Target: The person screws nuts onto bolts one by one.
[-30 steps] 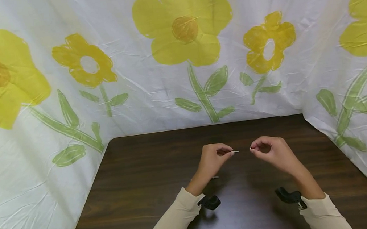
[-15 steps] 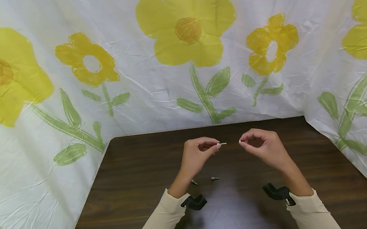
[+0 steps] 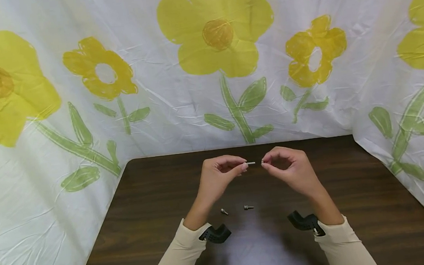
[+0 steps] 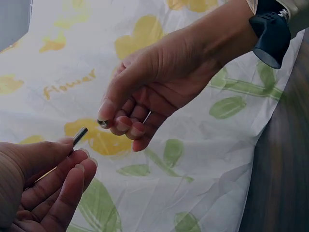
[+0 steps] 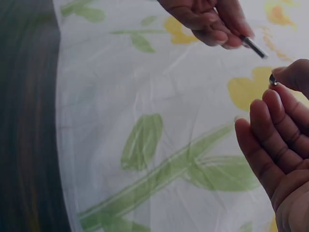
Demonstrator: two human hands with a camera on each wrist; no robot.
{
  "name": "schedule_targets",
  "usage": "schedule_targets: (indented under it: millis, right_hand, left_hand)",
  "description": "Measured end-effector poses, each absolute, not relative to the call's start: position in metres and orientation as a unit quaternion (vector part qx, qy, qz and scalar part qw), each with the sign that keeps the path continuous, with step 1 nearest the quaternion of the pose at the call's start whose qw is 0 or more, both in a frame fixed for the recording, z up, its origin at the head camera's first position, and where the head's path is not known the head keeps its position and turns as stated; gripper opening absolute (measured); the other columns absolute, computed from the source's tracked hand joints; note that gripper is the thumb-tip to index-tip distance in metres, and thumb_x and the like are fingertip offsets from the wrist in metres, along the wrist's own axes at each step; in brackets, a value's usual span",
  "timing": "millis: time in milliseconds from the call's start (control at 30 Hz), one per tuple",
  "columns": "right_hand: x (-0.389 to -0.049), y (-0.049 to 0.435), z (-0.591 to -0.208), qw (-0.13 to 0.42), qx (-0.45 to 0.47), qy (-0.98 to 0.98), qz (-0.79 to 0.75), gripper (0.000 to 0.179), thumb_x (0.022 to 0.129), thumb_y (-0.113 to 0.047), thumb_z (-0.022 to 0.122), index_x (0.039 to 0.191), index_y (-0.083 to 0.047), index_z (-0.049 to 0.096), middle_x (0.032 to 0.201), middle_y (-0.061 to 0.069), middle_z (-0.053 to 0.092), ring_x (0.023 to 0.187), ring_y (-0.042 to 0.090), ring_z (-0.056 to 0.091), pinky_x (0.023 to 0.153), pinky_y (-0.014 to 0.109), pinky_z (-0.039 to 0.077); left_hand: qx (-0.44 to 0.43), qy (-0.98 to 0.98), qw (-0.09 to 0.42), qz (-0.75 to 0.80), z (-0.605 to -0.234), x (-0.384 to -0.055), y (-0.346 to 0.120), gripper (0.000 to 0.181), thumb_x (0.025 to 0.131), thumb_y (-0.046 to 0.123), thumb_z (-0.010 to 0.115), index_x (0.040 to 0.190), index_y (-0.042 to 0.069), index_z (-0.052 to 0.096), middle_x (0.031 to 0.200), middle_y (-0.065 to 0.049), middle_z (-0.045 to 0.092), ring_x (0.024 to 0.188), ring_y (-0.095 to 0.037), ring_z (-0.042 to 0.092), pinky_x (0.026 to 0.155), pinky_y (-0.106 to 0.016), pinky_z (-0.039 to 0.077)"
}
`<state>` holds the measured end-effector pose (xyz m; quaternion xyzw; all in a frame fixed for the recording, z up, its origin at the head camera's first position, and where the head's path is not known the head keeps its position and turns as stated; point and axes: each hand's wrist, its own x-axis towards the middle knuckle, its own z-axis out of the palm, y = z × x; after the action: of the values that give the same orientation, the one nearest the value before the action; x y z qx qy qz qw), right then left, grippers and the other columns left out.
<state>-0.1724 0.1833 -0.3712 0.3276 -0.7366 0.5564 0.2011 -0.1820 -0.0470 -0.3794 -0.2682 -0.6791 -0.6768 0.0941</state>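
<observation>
My left hand point(image 3: 216, 177) pinches a bolt point(image 4: 80, 137) between thumb and fingertips, its threaded shank sticking out toward the right hand. The bolt's head is hidden in the grip. Facing it, my right hand point(image 3: 294, 170) pinches a small shiny nut point(image 5: 273, 79) between thumb and forefinger. In the head view a narrow gap separates the shank's tip from the nut, and both are held up above the table. The right hand's other fingers are spread loosely in the right wrist view.
Two short bolts, one at left point(image 3: 224, 211) and one at right point(image 3: 248, 207), lie on the dark wooden table point(image 3: 148, 222) below the hands. A white curtain point(image 3: 166, 124) with yellow flowers hangs around the table's back and sides. A black camera mount sits on each wrist.
Both hands have moved left and slightly farther up the head view, and the gap between bolt and nut has narrowed. The two bolts on the table have come out from behind the left forearm.
</observation>
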Motion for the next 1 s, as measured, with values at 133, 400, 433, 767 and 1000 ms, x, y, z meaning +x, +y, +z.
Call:
schedule_targets:
  millis: [133,400,433,767,1000]
  right_hand:
    - [-0.165,0.173,-0.361,0.202,0.343,-0.722,0.566,0.023,0.078,0.022,0.074,0.087,0.001,0.071,0.084,0.011,0.069,0.077,0.013,0.062,0.069,0.021,0.055]
    - [-0.164,0.167,-0.361,0.198,0.356,-0.718,0.564,0.024,0.077,0.023,0.073,0.087,0.001,0.07,0.083,0.011,0.068,0.076,0.013,0.062,0.071,0.02,0.054]
    - [-0.164,0.167,-0.361,0.2,0.358,-0.717,0.563,0.024,0.077,0.024,0.073,0.087,0.002,0.07,0.083,0.011,0.069,0.076,0.013,0.063,0.071,0.02,0.054]
    - [-0.17,0.167,-0.369,0.22,0.373,-0.708,0.558,0.031,0.074,0.026,0.074,0.09,-0.001,0.072,0.085,0.009,0.07,0.078,0.014,0.064,0.071,0.02,0.054]
    - [-0.178,0.171,-0.383,0.213,0.374,-0.707,0.561,0.033,0.078,0.018,0.078,0.095,-0.01,0.074,0.089,0.005,0.072,0.079,0.016,0.066,0.072,0.023,0.056]
  left_hand:
    - [-0.266,-0.678,0.09,-0.679,-0.379,-0.18,-0.048,0.016,0.085,0.003,0.082,0.097,-0.006,0.076,0.087,-0.012,0.077,0.072,-0.03,0.074,0.066,-0.03,0.061]
    - [-0.267,-0.671,0.082,-0.687,-0.383,-0.179,-0.049,0.014,0.085,0.003,0.082,0.096,-0.004,0.077,0.088,-0.013,0.076,0.073,-0.02,0.074,0.067,-0.031,0.061]
    - [-0.269,-0.669,0.082,-0.688,-0.382,-0.179,-0.049,0.013,0.085,0.003,0.082,0.095,-0.003,0.078,0.088,-0.013,0.076,0.073,-0.02,0.074,0.067,-0.031,0.061]
    - [-0.287,-0.662,0.087,-0.687,-0.382,-0.179,-0.049,0.011,0.086,0.004,0.081,0.094,-0.001,0.078,0.089,-0.01,0.076,0.076,-0.04,0.073,0.069,-0.035,0.062]
    - [-0.286,-0.661,0.094,-0.687,-0.383,-0.177,-0.049,0.01,0.086,0.004,0.081,0.095,0.002,0.079,0.09,-0.009,0.076,0.077,-0.043,0.072,0.07,-0.035,0.062]
